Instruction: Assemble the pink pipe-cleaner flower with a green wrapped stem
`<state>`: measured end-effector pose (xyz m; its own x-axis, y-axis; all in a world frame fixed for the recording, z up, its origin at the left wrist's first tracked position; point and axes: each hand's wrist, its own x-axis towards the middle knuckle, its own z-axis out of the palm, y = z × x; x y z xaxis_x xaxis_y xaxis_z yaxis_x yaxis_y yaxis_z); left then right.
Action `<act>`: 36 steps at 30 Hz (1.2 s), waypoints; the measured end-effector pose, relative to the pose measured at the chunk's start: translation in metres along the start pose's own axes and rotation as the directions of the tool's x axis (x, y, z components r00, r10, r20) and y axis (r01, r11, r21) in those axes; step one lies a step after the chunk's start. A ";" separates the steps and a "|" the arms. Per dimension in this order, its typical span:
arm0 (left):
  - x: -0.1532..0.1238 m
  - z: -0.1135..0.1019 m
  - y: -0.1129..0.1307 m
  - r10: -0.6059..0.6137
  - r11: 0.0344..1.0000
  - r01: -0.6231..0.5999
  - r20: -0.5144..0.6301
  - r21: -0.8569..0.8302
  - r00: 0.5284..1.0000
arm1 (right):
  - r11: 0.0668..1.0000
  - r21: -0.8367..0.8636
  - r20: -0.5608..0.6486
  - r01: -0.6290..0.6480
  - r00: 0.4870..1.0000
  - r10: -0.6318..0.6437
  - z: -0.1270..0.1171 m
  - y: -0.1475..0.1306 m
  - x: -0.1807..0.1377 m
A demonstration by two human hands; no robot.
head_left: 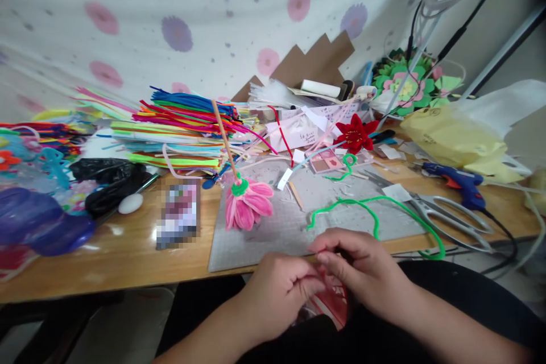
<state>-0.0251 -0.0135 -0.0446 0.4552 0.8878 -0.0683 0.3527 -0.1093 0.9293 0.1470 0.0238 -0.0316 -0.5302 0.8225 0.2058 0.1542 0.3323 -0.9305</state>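
Observation:
My left hand (281, 290) and my right hand (362, 267) meet over my lap at the table's front edge. Both are closed, thumbs and fingertips pinched together; whatever is between them is too small or hidden to name. Just below the fingertips is a red, partly see-through piece with white marks (336, 302), perhaps a plastic bag. Green pipe cleaners (362, 202) lie bent on the grey cutting mat (264, 250) beyond my hands. A pink pipe-cleaner flower (248, 205) rests head down on the mat, its brown stick stem pointing up.
Scissors (452, 219) and a blue glue gun (458, 179) lie at right. A red flower (356, 133) is behind the mat. Bundles of coloured pipe cleaners (183, 125) pile up at back left. A yellow plastic bag (456, 131) sits back right, near hanging cables.

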 end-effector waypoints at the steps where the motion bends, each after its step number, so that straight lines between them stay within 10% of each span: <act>1: 0.000 -0.001 -0.001 -0.028 1.000 0.027 -0.073 -0.013 0.997 | 0.998 -0.048 0.016 0.045 0.999 -0.045 0.001 -0.001 0.001; 7: 0.003 -0.007 -0.003 -0.080 0.956 -0.009 -0.288 -0.294 0.954 | 0.965 -0.124 0.047 0.231 0.973 -0.227 0.006 0.001 0.004; 14: -0.002 -0.007 -0.014 -0.135 0.796 0.060 -0.081 -0.602 0.988 | 0.946 -0.135 0.116 0.295 0.953 -0.280 0.015 -0.001 0.006; 30: -0.019 -0.025 -0.014 0.297 0.926 -0.357 -0.342 -0.125 0.892 | 0.933 -0.282 0.243 0.223 0.958 -0.156 0.012 0.008 0.013; 36: -0.025 -0.062 -0.030 0.165 0.983 -0.159 -0.824 0.092 0.542 | 0.885 -0.414 0.200 0.211 0.970 -0.137 -0.004 0.007 0.023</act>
<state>-0.0979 -0.0045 -0.0478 -0.3689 0.8315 0.4154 0.3493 -0.2901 0.8910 0.1393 0.0467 -0.0324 -0.7026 0.6597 0.2667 0.3700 0.6588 -0.6550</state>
